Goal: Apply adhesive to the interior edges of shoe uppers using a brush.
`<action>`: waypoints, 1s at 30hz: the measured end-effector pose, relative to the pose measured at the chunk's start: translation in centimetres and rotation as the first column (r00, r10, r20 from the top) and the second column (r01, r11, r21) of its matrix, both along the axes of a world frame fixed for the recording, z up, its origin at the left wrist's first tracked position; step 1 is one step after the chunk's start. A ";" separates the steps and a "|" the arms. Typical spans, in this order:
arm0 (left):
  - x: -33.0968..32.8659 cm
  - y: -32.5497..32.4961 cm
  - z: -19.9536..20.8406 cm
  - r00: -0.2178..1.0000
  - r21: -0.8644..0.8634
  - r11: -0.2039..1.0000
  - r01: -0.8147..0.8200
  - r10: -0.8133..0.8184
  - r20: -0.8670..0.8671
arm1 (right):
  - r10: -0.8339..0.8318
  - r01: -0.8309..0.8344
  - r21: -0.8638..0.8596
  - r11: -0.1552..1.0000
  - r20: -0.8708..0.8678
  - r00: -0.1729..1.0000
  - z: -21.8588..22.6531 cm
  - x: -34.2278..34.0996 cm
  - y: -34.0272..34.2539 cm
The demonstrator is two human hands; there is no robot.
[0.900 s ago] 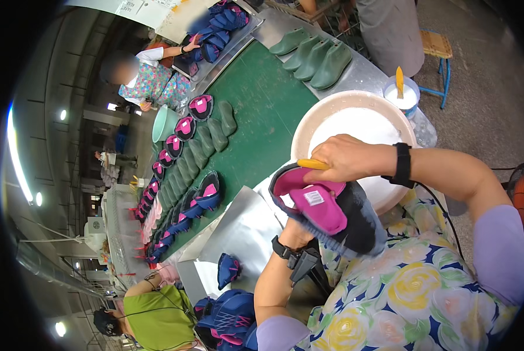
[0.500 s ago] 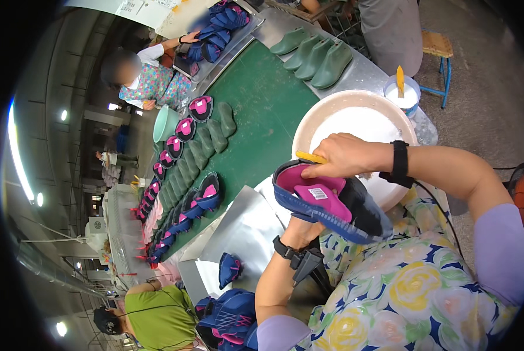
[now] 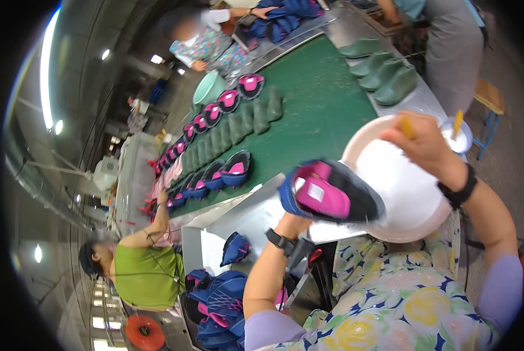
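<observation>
My left hand (image 3: 296, 223) is closed under a blue shoe upper (image 3: 364, 202) with a pink lining and a white label inside, its opening turned up. The upper is smeared by motion. Raised over a wide beige basin (image 3: 355, 140) of white liquid, my right hand (image 3: 424, 142) is wrapped round a yellow-handled brush (image 3: 407, 126); its lower end is hidden by the hand. The shoe upper overlaps the basin's left side in the head view.
Green shoe lasts (image 3: 397, 82) stand beyond the basin, near a small tub (image 3: 464, 140) with a yellow handle. Rows of uppers (image 3: 236, 167) and lasts (image 3: 232, 131) line the green belt (image 3: 314, 88). Piled uppers (image 3: 227, 310) lie at lower left. Co-workers stand around the belt.
My right hand has moved with the brush from the shoe upper's opening to above the basin. The view has shifted, and the green-clad co-worker's arm now reaches to the belt.
</observation>
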State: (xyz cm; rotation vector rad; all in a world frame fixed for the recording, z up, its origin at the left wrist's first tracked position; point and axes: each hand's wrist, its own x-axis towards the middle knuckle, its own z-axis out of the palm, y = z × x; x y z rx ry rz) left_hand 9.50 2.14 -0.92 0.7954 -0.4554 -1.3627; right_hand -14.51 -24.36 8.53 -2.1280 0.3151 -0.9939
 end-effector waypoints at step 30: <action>11.5 23.9 -3.3 0.210 0.567 0.095 -0.818 -0.869 0.447 | 0.421 -0.075 0.655 0.752 -0.390 0.819 -6.0 -1.1 0.6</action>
